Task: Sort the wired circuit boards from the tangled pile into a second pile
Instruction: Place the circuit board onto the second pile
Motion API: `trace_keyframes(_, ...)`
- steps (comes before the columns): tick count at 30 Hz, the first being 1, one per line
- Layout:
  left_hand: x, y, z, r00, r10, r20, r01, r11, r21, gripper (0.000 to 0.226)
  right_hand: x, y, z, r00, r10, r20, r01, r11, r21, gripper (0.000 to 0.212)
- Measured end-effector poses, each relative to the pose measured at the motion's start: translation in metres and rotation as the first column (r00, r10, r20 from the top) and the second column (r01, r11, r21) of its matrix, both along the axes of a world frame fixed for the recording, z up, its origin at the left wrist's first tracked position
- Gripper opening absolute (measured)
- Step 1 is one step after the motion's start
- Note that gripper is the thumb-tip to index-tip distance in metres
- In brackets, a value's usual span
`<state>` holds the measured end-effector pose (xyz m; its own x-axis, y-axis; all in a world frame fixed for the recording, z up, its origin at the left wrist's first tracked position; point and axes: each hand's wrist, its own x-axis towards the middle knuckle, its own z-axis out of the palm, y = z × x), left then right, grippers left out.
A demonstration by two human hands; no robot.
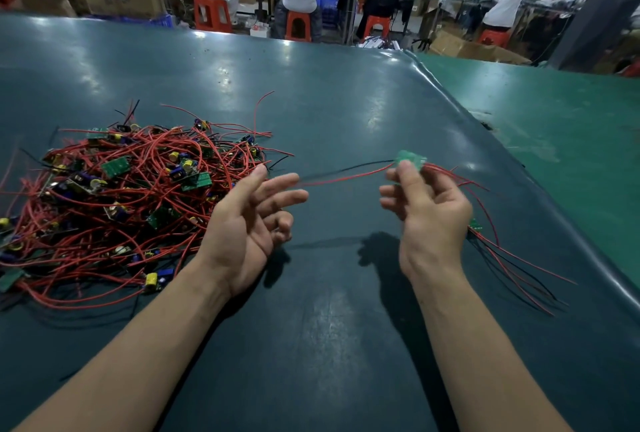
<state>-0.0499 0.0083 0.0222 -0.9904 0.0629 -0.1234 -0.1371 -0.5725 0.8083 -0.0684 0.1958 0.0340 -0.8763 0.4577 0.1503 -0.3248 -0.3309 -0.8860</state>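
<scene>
Dark teal desk (pixel 346 113); workshop behind, four seated people at upper frame. Tangled pile (pixel 121 203) at left, board count uncertain, too knotted. Left hand (pixel 252 220) released, fingers spread, wires (pixel 346 173) slipping across its fingertips. Right hand (pixel 426 206) pinches one circuit board (pixel 410 158) aloft, probably drawing it free. Second pile (pixel 512 258) at right, just beside the right hand: a few boards at most, mostly hidden.

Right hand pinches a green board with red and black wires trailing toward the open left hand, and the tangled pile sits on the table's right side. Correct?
Not quite. The head view shows the pile on the table's left side, beside the open left hand. The rest holds: the right hand pinches the green board, its wires trailing toward the left hand.
</scene>
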Motion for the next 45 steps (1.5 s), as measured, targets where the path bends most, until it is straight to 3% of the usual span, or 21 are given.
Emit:
trace_keyframes(2,0.000,-0.001,0.000,1.000,0.023,0.000,-0.023,1.000,0.008,0.053,-0.001,0.004,0.001,0.992,-0.125,0.032,0.128,0.977,-0.170,0.008)
trace_keyframes(6,0.002,0.004,-0.002,0.994,0.086,-0.064,-0.093,0.988,-0.122,0.034,0.000,0.008,-0.003,0.976,-0.093,0.198,0.180,0.855,-0.487,0.007)
trace_keyframes(9,0.002,0.005,-0.003,0.972,0.176,-0.153,-0.205,0.959,-0.198,0.020,0.000,0.007,-0.006,0.955,-0.082,0.286,0.233,0.803,-0.548,0.008)
trace_keyframes(11,0.003,0.005,-0.007,0.913,0.254,-0.318,-0.351,0.887,-0.299,0.017,0.000,0.007,-0.006,0.950,-0.049,0.308,0.223,0.797,-0.562,0.011)
trace_keyframes(12,0.004,0.005,-0.010,0.850,0.284,-0.445,-0.470,0.790,-0.394,0.018,0.000,0.007,-0.005,0.948,-0.016,0.318,0.201,0.806,-0.557,0.013)
trace_keyframes(14,0.007,0.005,-0.015,0.707,0.245,-0.664,-0.684,0.477,-0.552,0.022,-0.001,0.005,-0.006,0.939,0.037,0.341,0.146,0.856,-0.496,0.014)
trace_keyframes(17,0.010,0.005,-0.017,0.648,0.096,-0.756,-0.762,0.061,-0.645,0.015,-0.004,0.000,-0.009,0.941,0.008,0.337,0.119,0.928,-0.354,0.011)
trace_keyframes(20,0.008,0.001,-0.019,0.681,0.030,-0.731,-0.722,-0.135,-0.678,0.016,-0.010,0.003,-0.011,0.944,-0.046,0.325,0.157,0.933,-0.323,0.012)
trace_keyframes(25,0.008,-0.005,-0.025,0.861,0.051,-0.506,-0.450,-0.388,-0.804,0.024,-0.015,0.010,-0.015,0.953,-0.019,0.304,0.125,0.935,-0.332,0.017)
trace_keyframes(29,0.008,-0.005,-0.025,0.887,0.045,-0.459,-0.402,-0.412,-0.818,0.029,-0.013,0.011,-0.014,0.941,0.037,0.336,0.070,0.951,-0.300,0.008)
trace_keyframes(35,0.009,-0.011,-0.021,0.898,0.053,-0.437,-0.381,-0.403,-0.832,0.023,-0.009,0.003,-0.015,0.950,0.029,0.312,-0.013,0.998,-0.055,0.018)
trace_keyframes(38,0.014,-0.015,-0.020,0.845,0.020,-0.534,-0.506,-0.293,-0.812,0.016,-0.008,-0.002,-0.015,0.954,0.020,0.299,-0.030,0.999,0.027,0.020)
trace_keyframes(41,0.016,-0.016,-0.020,0.770,0.005,-0.638,-0.627,-0.178,-0.758,0.022,-0.006,-0.004,-0.014,0.954,0.037,0.298,-0.067,0.994,0.090,0.020)
trace_keyframes(45,0.014,-0.010,-0.015,0.649,-0.012,-0.761,-0.760,-0.068,-0.647,0.025,0.000,-0.014,-0.012,0.911,0.283,0.300,-0.317,0.946,0.071,0.018)
